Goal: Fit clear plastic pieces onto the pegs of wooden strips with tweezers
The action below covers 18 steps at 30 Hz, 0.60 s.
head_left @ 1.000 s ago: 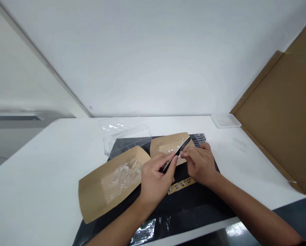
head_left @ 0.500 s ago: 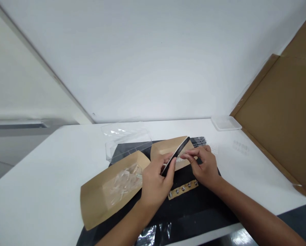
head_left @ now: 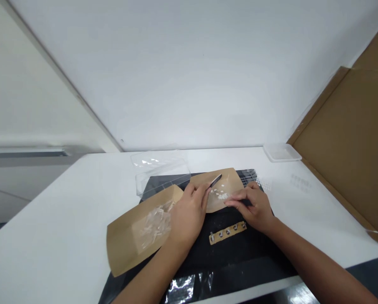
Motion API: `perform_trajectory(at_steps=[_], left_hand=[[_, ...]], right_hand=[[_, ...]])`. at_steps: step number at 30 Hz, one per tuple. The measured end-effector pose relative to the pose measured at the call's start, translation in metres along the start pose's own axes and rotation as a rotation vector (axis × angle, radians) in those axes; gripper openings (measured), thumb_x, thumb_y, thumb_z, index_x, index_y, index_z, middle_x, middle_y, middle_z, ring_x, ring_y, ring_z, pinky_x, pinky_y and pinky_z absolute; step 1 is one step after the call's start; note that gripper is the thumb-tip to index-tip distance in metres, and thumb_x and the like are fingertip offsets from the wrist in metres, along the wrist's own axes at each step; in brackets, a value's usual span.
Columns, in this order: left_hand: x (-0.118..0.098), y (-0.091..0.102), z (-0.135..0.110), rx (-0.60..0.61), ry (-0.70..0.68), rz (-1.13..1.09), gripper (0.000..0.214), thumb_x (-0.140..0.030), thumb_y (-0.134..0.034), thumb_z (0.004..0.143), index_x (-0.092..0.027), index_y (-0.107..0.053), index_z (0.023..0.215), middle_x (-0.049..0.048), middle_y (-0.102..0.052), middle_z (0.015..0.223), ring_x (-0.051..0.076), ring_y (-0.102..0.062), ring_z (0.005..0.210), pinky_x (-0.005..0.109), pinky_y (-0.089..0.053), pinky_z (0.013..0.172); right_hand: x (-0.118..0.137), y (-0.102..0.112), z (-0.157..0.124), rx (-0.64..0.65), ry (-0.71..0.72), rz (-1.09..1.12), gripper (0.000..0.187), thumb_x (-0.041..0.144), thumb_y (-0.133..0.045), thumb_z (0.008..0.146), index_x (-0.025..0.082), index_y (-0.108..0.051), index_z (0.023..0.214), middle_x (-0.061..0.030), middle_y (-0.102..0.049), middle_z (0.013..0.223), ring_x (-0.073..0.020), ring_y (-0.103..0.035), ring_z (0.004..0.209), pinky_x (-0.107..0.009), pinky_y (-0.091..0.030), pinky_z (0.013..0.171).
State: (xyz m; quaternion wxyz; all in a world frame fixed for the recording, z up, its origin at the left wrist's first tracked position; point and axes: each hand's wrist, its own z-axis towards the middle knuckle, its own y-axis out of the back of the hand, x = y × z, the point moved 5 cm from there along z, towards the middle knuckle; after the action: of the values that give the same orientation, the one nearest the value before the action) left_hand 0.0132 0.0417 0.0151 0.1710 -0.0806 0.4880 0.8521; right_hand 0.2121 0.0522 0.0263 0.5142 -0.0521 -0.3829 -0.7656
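My left hand (head_left: 189, 213) is closed round a thin black strip (head_left: 214, 181) whose tip pokes out over a small brown paper tray (head_left: 231, 181) holding several small white bits (head_left: 221, 194). My right hand (head_left: 254, 207) rests at that tray's right edge, fingers together and pointing at the white bits; what they pinch, if anything, is too small to make out. Just in front of both hands lies a tan strip with a row of metal studs (head_left: 227, 232) on the black mat (head_left: 239, 257).
A larger brown paper tray (head_left: 125, 245) with clear plastic pieces (head_left: 154, 223) lies at the left. Clear plastic lids (head_left: 160, 169) sit behind it. A shallow clear dish (head_left: 280, 152) and a big cardboard sheet (head_left: 347, 143) stand at the right on the white table (head_left: 49, 228).
My left hand lowered the black strip from a raised slant down toward the small tray. My right hand came off the strip and dropped to the tray's edge.
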Motion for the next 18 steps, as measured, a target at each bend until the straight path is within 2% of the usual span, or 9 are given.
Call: perform_trajectory(at_steps=[2, 4, 7, 10, 13, 18], left_hand=[[0.000, 0.001, 0.000, 0.002, -0.002, 0.061, 0.024, -0.033, -0.059, 0.106, -0.028, -0.077, 0.121, 0.0065, -0.070, 0.105, 0.020, -0.067, 0.073, 0.028, -0.038, 0.055], [-0.005, 0.006, 0.001, -0.038, -0.052, 0.109, 0.024, -0.033, -0.061, 0.105, -0.027, -0.077, 0.122, 0.0095, -0.069, 0.110, 0.023, -0.067, 0.082, 0.029, -0.039, 0.057], [-0.020, 0.017, -0.001, -0.123, -0.228, 0.060, 0.020, -0.027, -0.063, 0.102, -0.023, -0.078, 0.116, 0.0128, -0.070, 0.109, 0.029, -0.067, 0.098, 0.036, -0.048, 0.076], [-0.033, 0.022, -0.004, -0.110, -0.330, -0.157, 0.015, -0.021, -0.062, 0.102, -0.023, -0.077, 0.103, 0.0092, -0.073, 0.103, 0.027, -0.067, 0.099, 0.043, -0.045, 0.090], [-0.037, 0.020, -0.007, -0.070, -0.299, -0.380, 0.016, -0.019, -0.060, 0.103, -0.023, -0.075, 0.103, 0.0071, -0.074, 0.099, 0.024, -0.068, 0.097, 0.043, -0.045, 0.090], [-0.033, 0.011, -0.007, 0.024, -0.209, -0.741, 0.016, -0.019, -0.061, 0.102, -0.022, -0.076, 0.108, 0.0082, -0.076, 0.101, 0.022, -0.070, 0.097, 0.037, -0.057, 0.087]], right_hand=[[0.001, 0.000, 0.000, -0.002, 0.043, 0.003, 0.026, 0.048, -0.069, 0.102, 0.025, -0.071, 0.090, 0.0021, -0.083, 0.082, -0.0156, -0.074, 0.065, -0.037, -0.044, 0.075], [0.002, 0.000, -0.001, 0.014, 0.072, 0.010, 0.026, 0.047, -0.069, 0.103, 0.025, -0.070, 0.089, 0.0037, -0.082, 0.079, -0.0147, -0.074, 0.064, -0.037, -0.044, 0.075], [0.003, -0.001, -0.001, 0.037, 0.092, 0.031, 0.022, 0.044, -0.069, 0.104, 0.026, -0.068, 0.090, 0.0064, -0.081, 0.072, -0.0143, -0.073, 0.062, -0.037, -0.043, 0.074], [0.004, 0.003, -0.002, -0.004, 0.125, 0.041, 0.019, 0.042, -0.071, 0.102, 0.026, -0.067, 0.092, 0.0074, -0.079, 0.069, -0.0143, -0.073, 0.060, -0.037, -0.043, 0.074], [0.007, 0.006, -0.003, -0.030, 0.168, 0.042, 0.017, 0.040, -0.072, 0.102, 0.026, -0.067, 0.093, 0.0059, -0.081, 0.076, -0.0141, -0.075, 0.063, -0.036, -0.043, 0.074], [0.010, 0.007, -0.004, -0.015, 0.242, 0.053, 0.011, 0.031, -0.076, 0.099, 0.027, -0.066, 0.095, 0.0074, -0.082, 0.083, -0.0129, -0.075, 0.064, -0.034, -0.044, 0.073]])
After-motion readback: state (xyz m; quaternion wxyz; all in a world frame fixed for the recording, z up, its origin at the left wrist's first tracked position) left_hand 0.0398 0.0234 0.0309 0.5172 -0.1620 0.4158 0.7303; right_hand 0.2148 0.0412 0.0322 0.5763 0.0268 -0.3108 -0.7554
